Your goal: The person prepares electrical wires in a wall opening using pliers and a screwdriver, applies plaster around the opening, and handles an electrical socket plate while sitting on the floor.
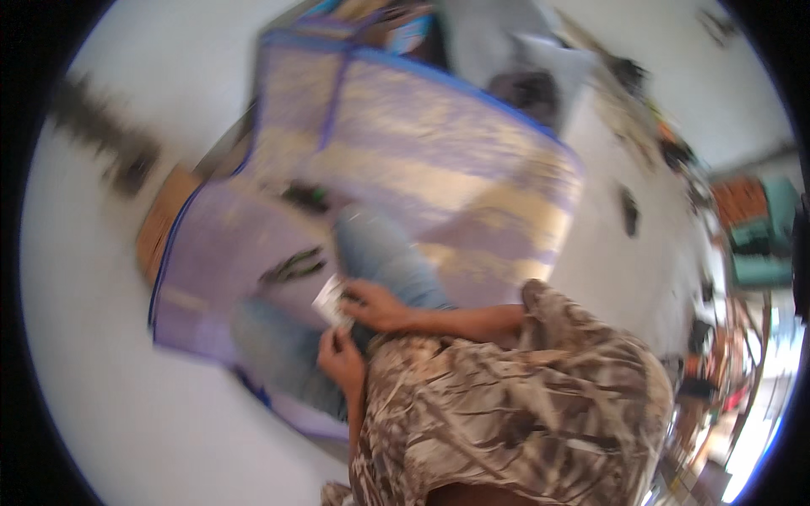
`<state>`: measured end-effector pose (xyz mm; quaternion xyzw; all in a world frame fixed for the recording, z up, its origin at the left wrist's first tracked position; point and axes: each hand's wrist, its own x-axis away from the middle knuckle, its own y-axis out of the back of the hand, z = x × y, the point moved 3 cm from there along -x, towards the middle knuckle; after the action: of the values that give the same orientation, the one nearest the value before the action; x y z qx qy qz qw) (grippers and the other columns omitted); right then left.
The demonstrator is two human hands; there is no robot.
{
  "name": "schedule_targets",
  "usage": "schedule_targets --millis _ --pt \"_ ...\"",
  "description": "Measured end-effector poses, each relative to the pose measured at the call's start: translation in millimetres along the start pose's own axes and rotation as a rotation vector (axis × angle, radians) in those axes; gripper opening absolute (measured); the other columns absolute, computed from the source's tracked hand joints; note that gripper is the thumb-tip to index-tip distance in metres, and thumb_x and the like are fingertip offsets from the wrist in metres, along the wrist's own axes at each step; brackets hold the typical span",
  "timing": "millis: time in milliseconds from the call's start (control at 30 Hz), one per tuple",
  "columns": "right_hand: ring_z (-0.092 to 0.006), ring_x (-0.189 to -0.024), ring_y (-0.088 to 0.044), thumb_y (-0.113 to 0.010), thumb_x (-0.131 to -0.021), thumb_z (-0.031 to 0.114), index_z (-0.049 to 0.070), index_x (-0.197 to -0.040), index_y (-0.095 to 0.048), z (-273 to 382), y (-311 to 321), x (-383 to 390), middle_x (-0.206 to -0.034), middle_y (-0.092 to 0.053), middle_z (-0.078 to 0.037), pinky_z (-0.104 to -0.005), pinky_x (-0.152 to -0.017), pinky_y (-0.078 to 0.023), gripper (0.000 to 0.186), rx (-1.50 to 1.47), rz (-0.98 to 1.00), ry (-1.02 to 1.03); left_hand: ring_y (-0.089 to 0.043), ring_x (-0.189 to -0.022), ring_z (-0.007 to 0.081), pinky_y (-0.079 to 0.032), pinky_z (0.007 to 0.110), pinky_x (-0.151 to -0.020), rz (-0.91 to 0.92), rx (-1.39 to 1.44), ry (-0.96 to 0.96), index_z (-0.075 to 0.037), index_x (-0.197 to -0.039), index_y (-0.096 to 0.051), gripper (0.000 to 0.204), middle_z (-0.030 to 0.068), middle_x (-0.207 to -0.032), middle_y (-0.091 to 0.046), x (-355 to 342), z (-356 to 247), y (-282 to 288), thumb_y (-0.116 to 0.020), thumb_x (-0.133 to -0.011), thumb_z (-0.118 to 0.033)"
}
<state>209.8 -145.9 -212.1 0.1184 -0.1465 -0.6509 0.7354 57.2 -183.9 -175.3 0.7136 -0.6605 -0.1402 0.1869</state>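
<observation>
Between my hands, above my lap, is a small white rectangular piece (327, 300), perhaps a card or packet; blur hides its exact kind. My right hand (375, 307) is closed on its right side, with the fingers bent over it. At its lower edge, my left hand (341, 361) is closed in a pinch. A pair of pliers (295, 266) with dark handles lies on the purple and cream mat (211, 253), just beyond my knees. Farther off on the same mat rests a dark tool with a green part (307, 196), too blurred to name.
A brown cardboard piece (160, 221) sticks out at the mat's left edge. Bags and boxes (405, 34) stand at the far end beside a dark bundle (525, 93). On the floor to the right lies a dark shoe-like item (629, 211); farther right is a green chair (759, 244).
</observation>
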Motion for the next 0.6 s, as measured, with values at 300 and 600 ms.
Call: schedule_targets --millis 300,600 --pt "-0.0298 -0.106 -0.059 -0.078 -0.078 0.027 0.003 -0.138 -0.046 52.2 12.4 -7.3 -0.115 -0.055 -0.016 -0.0383 -0.091 -0.049 0.072 0.032 -0.040 0.049 -0.061 -0.099 0.0149 -0.051 0.031 -0.082 0.004 0.596 0.110 0.002 -0.117 -0.056 0.033 0.0060 -0.106 -0.063 -9.5 14.8 6.2 -0.051 -0.103 -0.028" --pt "-0.0207 -0.091 -0.059 -0.067 -0.091 0.033 0.001 -0.123 -0.058 46.0 11.0 1.7 -0.100 -0.061 -0.011 -0.0329 -0.080 -0.049 0.046 -0.150 0.060 0.051 -0.058 -0.097 0.0091 -0.051 0.030 -0.086 0.068 1.041 0.433 -0.005 -0.110 -0.057 0.030 0.0014 -0.100 -0.059 -13.6 29.7 8.3 -0.046 -0.105 -0.033"
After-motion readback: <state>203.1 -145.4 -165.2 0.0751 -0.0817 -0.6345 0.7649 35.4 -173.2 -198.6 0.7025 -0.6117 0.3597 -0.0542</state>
